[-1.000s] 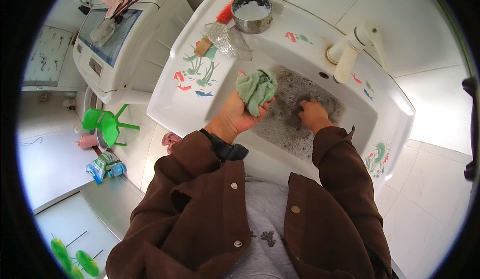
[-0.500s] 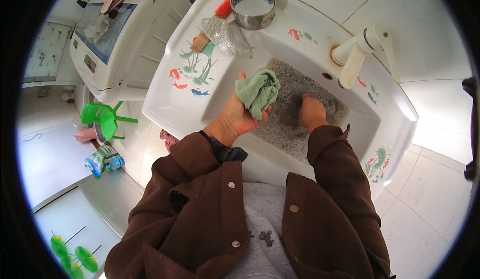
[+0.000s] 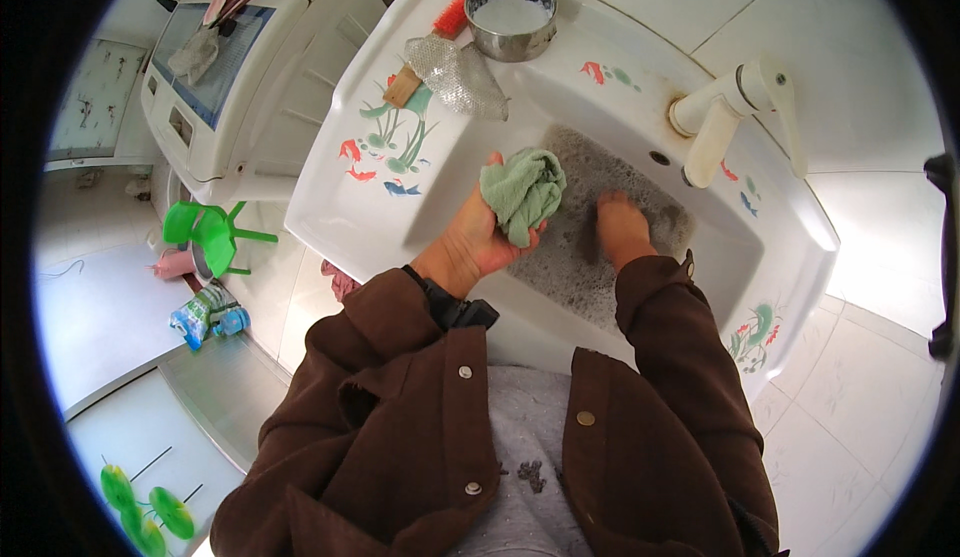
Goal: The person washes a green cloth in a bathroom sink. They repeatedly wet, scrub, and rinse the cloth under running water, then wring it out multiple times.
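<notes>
My left hand is shut on a bunched green cloth, held just above the left side of the basin. My right hand reaches down into grey soapy water inside the white sink; its fingers are partly under the water, so what they touch is hidden. The white faucet stands at the sink's back right, just beyond my right hand.
On the sink's back rim stand a metal bowl of white stuff, a red-bristled brush and a clear crumpled bag. A white washing machine sits to the left. A green plastic stool and a bottle lie on the floor.
My left hand with the green cloth stays over the basin's left side. My right hand has shifted slightly in the water. The view has tilted a little.
</notes>
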The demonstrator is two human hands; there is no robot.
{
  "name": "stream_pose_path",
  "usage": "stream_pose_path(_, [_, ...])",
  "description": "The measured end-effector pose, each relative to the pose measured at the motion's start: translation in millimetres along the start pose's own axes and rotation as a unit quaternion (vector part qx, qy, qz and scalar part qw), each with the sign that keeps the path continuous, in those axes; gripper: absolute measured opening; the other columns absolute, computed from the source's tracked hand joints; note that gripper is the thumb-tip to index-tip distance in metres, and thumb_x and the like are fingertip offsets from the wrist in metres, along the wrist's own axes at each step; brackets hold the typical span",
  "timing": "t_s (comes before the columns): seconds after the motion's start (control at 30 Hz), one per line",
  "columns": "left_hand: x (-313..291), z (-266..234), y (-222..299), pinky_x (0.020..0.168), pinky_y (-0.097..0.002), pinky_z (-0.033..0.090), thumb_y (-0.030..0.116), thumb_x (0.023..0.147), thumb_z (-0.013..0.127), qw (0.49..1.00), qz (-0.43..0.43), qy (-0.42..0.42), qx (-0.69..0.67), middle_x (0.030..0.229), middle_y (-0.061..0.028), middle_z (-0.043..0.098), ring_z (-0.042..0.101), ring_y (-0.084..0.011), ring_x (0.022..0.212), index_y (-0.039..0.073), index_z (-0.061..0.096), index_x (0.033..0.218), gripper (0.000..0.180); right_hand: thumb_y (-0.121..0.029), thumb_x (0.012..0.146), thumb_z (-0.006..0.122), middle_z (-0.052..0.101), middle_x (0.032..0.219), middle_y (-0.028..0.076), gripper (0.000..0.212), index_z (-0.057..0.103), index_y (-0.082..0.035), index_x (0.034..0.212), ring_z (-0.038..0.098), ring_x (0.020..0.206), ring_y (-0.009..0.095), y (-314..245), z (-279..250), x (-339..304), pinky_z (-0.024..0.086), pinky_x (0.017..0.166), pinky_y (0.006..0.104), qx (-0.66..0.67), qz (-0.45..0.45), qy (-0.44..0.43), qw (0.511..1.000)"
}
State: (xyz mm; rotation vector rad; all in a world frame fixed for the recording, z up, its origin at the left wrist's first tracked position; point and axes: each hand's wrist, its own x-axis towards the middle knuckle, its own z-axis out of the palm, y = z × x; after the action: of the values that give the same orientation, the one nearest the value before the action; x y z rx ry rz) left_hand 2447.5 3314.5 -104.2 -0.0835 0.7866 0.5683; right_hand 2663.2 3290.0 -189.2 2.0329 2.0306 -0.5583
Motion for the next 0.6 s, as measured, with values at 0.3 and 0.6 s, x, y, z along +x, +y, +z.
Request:
stream_pose_path(0.3, [0, -5, -2, 0.055, -0.0270, 0.046, 0.065, 0.084, 0.042, 1.000, 0.006, -0.009, 0.001, 0.097, -0.0040, 0.058, 0.053, -0.0209, 0.073, 0.020, 0.057, 0.110, 0.054, -0.017, 0.081, 0.059, 0.052, 0.112, 0.022, 0.036, 0.051, 0.000, 0.113, 0.051, 0.109, 0.035, 4, -8, 3, 0.048, 0.085, 0.0452, 0.021, -0.005, -0.070, 0.997])
stream_pose_path(0.6, [-6, -4, -1, 0.055, -0.0263, 0.046, 0.064, 0.084, 0.043, 0.998, 0.051, 0.035, -0.023, 0.095, -0.0031, 0.058, 0.053, -0.0198, 0.072, 0.020, 0.058, 0.108, 0.053, -0.033, 0.077, 0.062, 0.035, 0.134, 0.017, 0.055, 0.049, -0.008, 0.125, 0.033, 0.125, 0.038, -6, -2, 15, 0.029, 0.101, 0.0560, 0.033, 0.115, 0.007, 0.993])
